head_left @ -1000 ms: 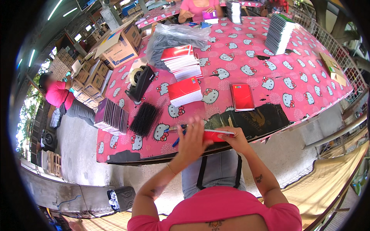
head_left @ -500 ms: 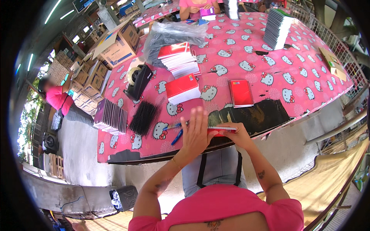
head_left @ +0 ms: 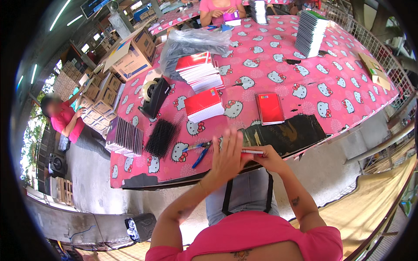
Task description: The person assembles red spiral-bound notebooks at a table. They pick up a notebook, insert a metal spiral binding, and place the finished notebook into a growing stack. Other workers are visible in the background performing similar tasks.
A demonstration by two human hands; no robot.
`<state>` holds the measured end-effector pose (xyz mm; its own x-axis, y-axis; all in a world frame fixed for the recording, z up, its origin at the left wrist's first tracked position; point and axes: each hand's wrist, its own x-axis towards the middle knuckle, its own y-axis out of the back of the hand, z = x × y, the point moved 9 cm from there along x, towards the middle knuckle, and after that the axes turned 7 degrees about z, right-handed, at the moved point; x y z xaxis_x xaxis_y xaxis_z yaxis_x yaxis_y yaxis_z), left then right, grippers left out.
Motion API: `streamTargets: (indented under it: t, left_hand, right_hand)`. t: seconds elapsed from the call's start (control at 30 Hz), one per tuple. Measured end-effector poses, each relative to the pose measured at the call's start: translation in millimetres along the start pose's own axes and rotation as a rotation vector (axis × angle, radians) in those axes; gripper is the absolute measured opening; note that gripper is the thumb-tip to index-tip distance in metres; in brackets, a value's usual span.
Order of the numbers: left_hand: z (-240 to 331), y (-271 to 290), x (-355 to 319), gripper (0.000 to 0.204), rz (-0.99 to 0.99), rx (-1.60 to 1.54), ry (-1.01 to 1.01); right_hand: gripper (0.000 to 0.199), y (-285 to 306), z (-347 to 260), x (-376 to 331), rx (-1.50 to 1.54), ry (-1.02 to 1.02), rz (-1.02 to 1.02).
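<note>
We pinch the thin red notebook point(head_left: 251, 152) edge-on in our right hand point(head_left: 269, 157) at the table's near edge, our left hand point(head_left: 226, 157) spread flat against it (fingers splayed), and should press evenly, keeping clear of the blue pliers point(head_left: 201, 156) just left.

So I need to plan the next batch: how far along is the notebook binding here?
Done: two stacks of red notebooks and a single one lie on the table. In hand: the left hand lies flat on a red notebook that the right hand grips. Left: a heap of black combs and a tall stack far back, so seemingly plenty.
</note>
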<state>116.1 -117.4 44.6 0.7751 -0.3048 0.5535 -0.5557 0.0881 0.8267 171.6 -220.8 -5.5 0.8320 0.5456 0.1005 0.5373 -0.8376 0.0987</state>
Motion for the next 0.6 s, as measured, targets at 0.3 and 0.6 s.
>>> streamTargets:
  t: [0.3,0.6]
  left_hand:
    - [-5,-4,18,0.084,0.041,-0.008,0.034]
    - [18,-13,-4,0.083,0.014,-0.056,-0.089]
  right_hand:
    - [0.04,-1,-15,10,-0.135,0.154,0.021]
    - [0.044,-3,3,9,-0.082,0.138,0.015]
